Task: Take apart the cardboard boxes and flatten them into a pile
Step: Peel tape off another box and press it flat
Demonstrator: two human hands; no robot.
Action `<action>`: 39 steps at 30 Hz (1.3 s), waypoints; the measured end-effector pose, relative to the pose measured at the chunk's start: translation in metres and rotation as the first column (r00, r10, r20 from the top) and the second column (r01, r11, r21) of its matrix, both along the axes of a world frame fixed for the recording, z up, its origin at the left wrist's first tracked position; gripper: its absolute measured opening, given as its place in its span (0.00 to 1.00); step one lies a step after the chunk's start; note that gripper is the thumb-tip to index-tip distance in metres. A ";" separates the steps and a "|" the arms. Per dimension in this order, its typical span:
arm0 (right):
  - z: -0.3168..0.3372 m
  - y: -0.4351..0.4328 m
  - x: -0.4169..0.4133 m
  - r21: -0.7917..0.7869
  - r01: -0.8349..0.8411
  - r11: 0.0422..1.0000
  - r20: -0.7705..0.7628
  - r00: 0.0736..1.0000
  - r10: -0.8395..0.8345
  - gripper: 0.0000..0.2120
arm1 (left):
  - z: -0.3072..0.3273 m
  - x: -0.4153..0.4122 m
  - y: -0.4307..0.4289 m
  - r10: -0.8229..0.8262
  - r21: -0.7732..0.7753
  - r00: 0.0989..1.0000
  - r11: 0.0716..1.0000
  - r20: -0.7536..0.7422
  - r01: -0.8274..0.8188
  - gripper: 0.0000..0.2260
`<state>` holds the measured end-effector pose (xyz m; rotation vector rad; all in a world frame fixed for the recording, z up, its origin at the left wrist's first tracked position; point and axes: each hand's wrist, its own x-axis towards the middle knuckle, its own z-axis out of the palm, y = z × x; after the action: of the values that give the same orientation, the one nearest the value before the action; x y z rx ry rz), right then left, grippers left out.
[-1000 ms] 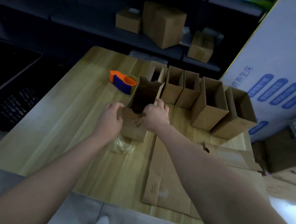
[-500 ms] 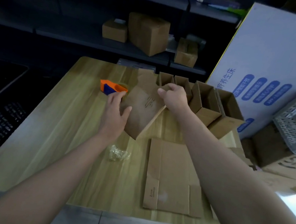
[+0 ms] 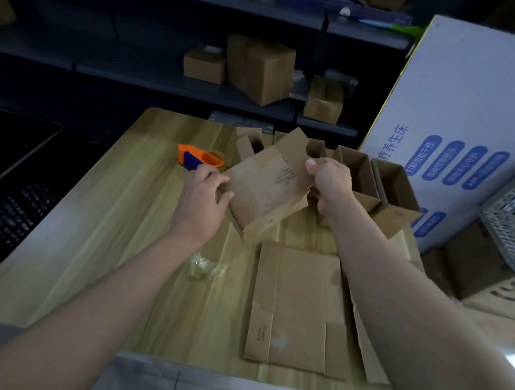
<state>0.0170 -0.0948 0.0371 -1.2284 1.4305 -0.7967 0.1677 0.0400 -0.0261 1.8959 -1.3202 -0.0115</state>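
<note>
While the left hand (image 3: 203,194) grips its lower-left edge, the right hand (image 3: 331,182) pinches the tilted brown cardboard box (image 3: 268,190) mid-frame above the wooden desk (image 3: 106,212)

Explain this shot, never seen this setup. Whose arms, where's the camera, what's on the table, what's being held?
There is no robot here. These are a person's two bare arms, filmed by one wide-angle camera worn on the head and looking down.

The left hand and right hand each grip a side of a partly collapsed cardboard box, held tilted over the wooden table.

On the table are flattened cardboard sheets, a row of upright open boxes at the far edge, an orange and blue tape dispenser, and a crumpled bit of clear plastic.
</note>
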 end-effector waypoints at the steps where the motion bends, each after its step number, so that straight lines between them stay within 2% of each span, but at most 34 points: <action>1: -0.001 0.001 -0.003 0.010 -0.002 1.000 -0.003 1.000 0.002 0.17 | 0.000 -0.003 0.001 0.006 0.016 1.000 1.000 0.020 -0.006 0.13; 3: -0.004 0.003 -0.009 0.027 -0.003 1.000 -0.022 1.000 0.004 0.16 | 0.000 -0.010 0.001 0.003 0.058 1.000 0.998 0.024 -0.004 0.11; 5: -0.005 0.005 -0.015 0.042 0.024 0.999 -0.005 1.000 -0.024 0.14 | -0.001 -0.017 0.001 -0.033 0.138 0.999 0.990 -0.041 0.038 0.16; 8: -0.006 0.007 -0.022 0.054 0.003 0.999 -0.004 1.000 -0.003 0.14 | -0.005 -0.025 -0.003 -0.139 0.352 0.967 0.912 -0.214 0.209 0.42; 10: -0.008 0.007 -0.026 0.087 0.036 0.996 -0.003 0.999 -0.036 0.11 | -0.007 -0.028 -0.005 -0.174 0.399 0.930 0.866 -0.325 0.301 0.51; 12: -0.008 0.006 -0.030 0.125 0.068 0.990 0.033 0.997 -0.072 0.14 | -0.009 -0.026 -0.008 -0.176 0.303 0.860 0.886 -0.479 0.350 0.51; 14: -0.005 0.004 -0.037 0.121 0.055 0.991 0.035 0.998 -0.060 0.14 | -0.010 -0.024 -0.011 -0.214 0.070 0.666 0.926 -0.714 0.372 0.51; 15: -0.005 0.002 -0.040 0.109 0.045 0.993 0.034 0.998 -0.048 0.14 | -0.012 -0.023 -0.012 -0.242 -0.013 0.573 0.928 -0.783 0.373 0.52; 16: -0.006 0.001 -0.044 0.102 0.047 0.994 0.037 0.998 -0.051 0.13 | -0.013 -0.022 -0.013 -0.263 -0.052 0.519 0.921 -0.813 0.386 0.52; 19: -0.012 0.003 -0.056 0.128 0.069 0.989 0.065 0.995 -0.078 0.10 | -0.017 -0.024 -0.017 -0.272 -0.036 0.519 0.907 -0.810 0.420 0.53; 22: -0.021 0.004 -0.066 0.162 0.045 0.986 0.126 0.990 -0.065 0.19 | -0.020 -0.028 -0.023 -0.164 0.015 0.525 0.947 -0.835 0.321 0.46; 23: -0.022 0.004 -0.070 0.152 0.011 0.988 0.119 0.992 -0.029 0.23 | -0.021 -0.028 -0.025 -0.098 0.043 0.484 0.961 -0.870 0.272 0.43; 24: -0.024 0.003 -0.074 0.130 -0.043 0.991 0.091 0.995 0.031 0.26 | -0.021 -0.026 -0.026 -0.021 0.078 0.396 0.970 -0.918 0.232 0.40; 27: -0.028 0.004 -0.091 0.085 -0.243 0.966 -0.073 0.966 0.249 0.30 | -0.019 -0.019 -0.026 0.248 0.248 0.024 0.952 -0.969 0.181 0.31; 28: -0.028 0.006 -0.097 0.100 -0.304 0.947 -0.100 0.944 0.314 0.29 | -0.019 -0.017 -0.026 0.313 0.300 -0.053 0.939 -0.948 0.170 0.30; 29: -0.028 0.009 -0.102 0.128 -0.366 0.922 -0.097 0.920 0.379 0.28 | -0.020 -0.015 -0.026 0.362 0.345 -0.089 0.924 -0.928 0.163 0.30; 31: -0.029 0.011 -0.109 0.178 -0.476 0.861 -0.050 0.870 0.491 0.28 | -0.021 -0.015 -0.026 0.433 0.415 -0.102 0.896 -0.896 0.160 0.29; 33: -0.028 0.013 -0.109 0.163 -0.534 0.829 -0.062 0.834 0.549 0.22 | -0.022 -0.018 -0.025 0.445 0.426 -0.088 0.888 -0.891 0.175 0.27; 36: -0.022 0.012 -0.103 0.066 -0.489 0.870 -0.084 0.866 0.493 0.14 | -0.021 -0.025 -0.026 0.373 0.363 -0.036 0.918 -0.927 0.161 0.27; 37: -0.020 0.013 -0.101 0.044 -0.457 0.888 -0.074 0.885 0.459 0.15 | -0.016 -0.029 -0.025 0.363 0.363 0.030 0.924 -0.931 0.122 0.26; 38: -0.018 0.013 -0.098 0.023 -0.430 0.903 -0.077 0.899 0.430 0.15 | -0.011 -0.034 -0.025 0.348 0.359 0.154 0.932 -0.925 0.052 0.22; 39: -0.015 0.013 -0.095 0.007 -0.409 0.913 -0.097 0.908 0.408 0.14 | -0.005 -0.038 -0.024 0.319 0.328 0.315 0.944 -0.894 -0.023 0.15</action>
<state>-0.0776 -0.0818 0.0218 -1.5291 1.1828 -0.4625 0.1301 0.0157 -0.0313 1.6868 -0.2520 -1.0980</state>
